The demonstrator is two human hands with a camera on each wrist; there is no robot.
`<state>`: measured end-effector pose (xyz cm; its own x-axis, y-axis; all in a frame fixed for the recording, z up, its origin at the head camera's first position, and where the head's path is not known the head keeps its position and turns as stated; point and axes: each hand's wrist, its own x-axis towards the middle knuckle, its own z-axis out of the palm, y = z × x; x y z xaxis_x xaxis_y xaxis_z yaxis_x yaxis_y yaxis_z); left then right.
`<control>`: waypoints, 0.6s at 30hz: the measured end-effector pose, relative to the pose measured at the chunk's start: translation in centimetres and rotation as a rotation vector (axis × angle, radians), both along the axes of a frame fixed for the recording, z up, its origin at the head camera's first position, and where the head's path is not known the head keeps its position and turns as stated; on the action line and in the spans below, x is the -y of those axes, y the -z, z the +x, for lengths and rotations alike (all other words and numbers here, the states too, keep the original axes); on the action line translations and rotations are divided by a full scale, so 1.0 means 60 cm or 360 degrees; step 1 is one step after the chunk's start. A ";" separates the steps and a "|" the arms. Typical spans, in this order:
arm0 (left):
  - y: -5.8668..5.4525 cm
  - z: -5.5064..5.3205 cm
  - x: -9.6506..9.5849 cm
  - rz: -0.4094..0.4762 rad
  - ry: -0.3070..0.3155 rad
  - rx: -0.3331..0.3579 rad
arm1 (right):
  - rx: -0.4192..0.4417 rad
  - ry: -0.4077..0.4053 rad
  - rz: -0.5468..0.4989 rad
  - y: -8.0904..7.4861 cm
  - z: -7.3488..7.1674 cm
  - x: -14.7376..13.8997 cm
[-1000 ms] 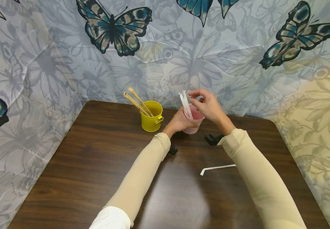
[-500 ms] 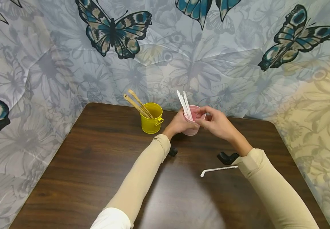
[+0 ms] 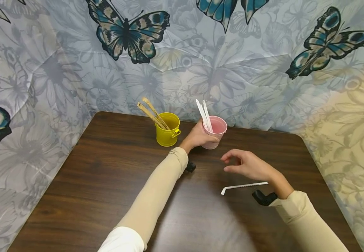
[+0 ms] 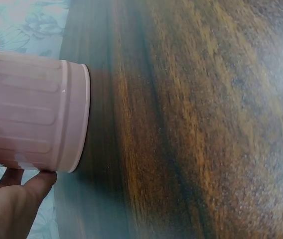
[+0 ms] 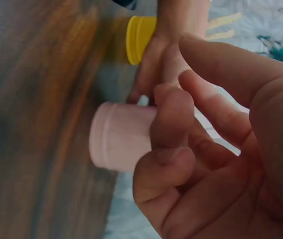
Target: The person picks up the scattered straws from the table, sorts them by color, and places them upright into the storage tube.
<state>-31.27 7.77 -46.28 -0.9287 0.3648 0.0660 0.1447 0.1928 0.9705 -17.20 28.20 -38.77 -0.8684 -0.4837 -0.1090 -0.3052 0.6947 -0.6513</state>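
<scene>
My left hand [image 3: 198, 135] grips a small pink bucket [image 3: 217, 128] round its side; the left wrist view shows its ribbed wall [image 4: 22, 109] with fingers at both sides. Two thin white paper-wrapped straws [image 3: 205, 117] stand in the bucket, leaning left. My right hand [image 3: 249, 164] hovers over the table, to the right of and nearer than the bucket, fingers loosely bent and holding nothing. Just below it in the head view lies another white wrapped straw [image 3: 245, 185] with one end bent.
A yellow bucket [image 3: 166, 136] with two tan wrapped sticks [image 3: 151, 113] leaning out stands left of the pink one. The dark wood table [image 3: 84, 196] meets a butterfly-print cloth [image 3: 182, 80] behind. Black wrist cameras [image 3: 263, 198] sit under both wrists.
My right hand has drawn back from the pink bucket's mouth, toward me and to the right, above the lying straw. My left hand stays on the bucket.
</scene>
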 end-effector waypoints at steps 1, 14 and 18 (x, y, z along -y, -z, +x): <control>0.001 0.000 -0.001 0.0005 -0.0002 -0.0005 | 0.0026 0.0001 0.0001 0.006 0.006 -0.005; 0.002 0.003 -0.001 0.0027 -0.0002 -0.0020 | 0.0107 0.0004 0.0231 0.069 0.053 -0.070; 0.002 0.001 -0.001 0.0038 0.0004 -0.0022 | 0.0057 -0.0005 0.0318 0.083 0.061 -0.087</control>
<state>-31.20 7.81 -46.40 -0.9268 0.3651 0.0874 0.1584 0.1693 0.9728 -13.53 33.42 -43.73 -0.8608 -0.4520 -0.2340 -0.2865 0.8103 -0.5112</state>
